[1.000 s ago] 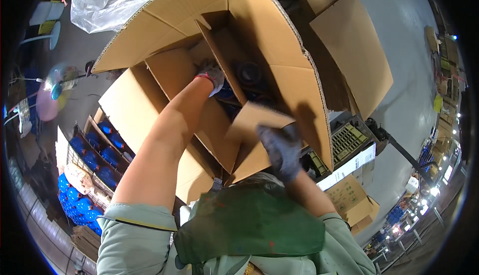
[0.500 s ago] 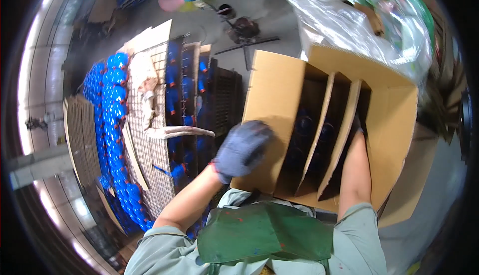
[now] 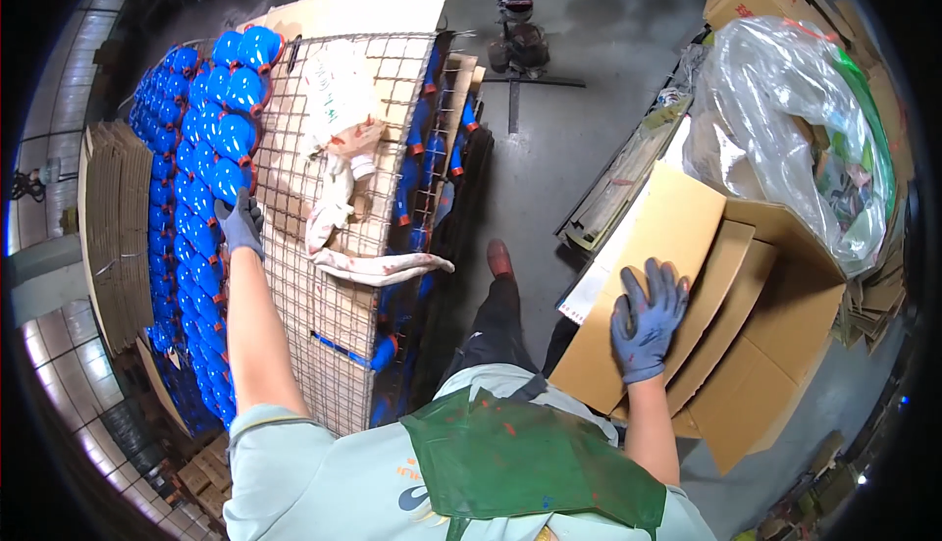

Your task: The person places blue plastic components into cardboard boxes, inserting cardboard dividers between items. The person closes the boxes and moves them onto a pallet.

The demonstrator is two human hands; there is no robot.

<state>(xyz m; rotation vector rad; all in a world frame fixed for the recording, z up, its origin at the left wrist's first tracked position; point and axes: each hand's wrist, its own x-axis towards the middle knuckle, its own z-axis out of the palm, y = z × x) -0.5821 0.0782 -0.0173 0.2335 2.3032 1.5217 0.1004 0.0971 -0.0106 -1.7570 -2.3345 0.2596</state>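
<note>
My left hand (image 3: 240,225), in a grey-blue glove, reaches to the stack of glossy blue rounded pieces with red rims (image 3: 235,137). Thumb and fingers are apart at the lower end of one blue piece (image 3: 231,178); whether they touch it is unclear. On the right, my gloved right hand (image 3: 650,323) lies spread on the outer flap of an open cardboard box (image 3: 677,237). Cardboard dividers (image 3: 721,291) stand inside this box, and its floor is hidden from here.
A wire mesh rack (image 3: 294,315) with a stained white cloth (image 3: 336,198) on it stands beside the blue pieces. Flattened cardboard (image 3: 118,237) is stacked at far left. Clear plastic bags (image 3: 775,119) lie behind the box. A stand (image 3: 520,46) rises from the floor ahead.
My view has turned left. My left hand has moved from beside the box to the blue pieces. My right hand has come out of the box onto its flap.
</note>
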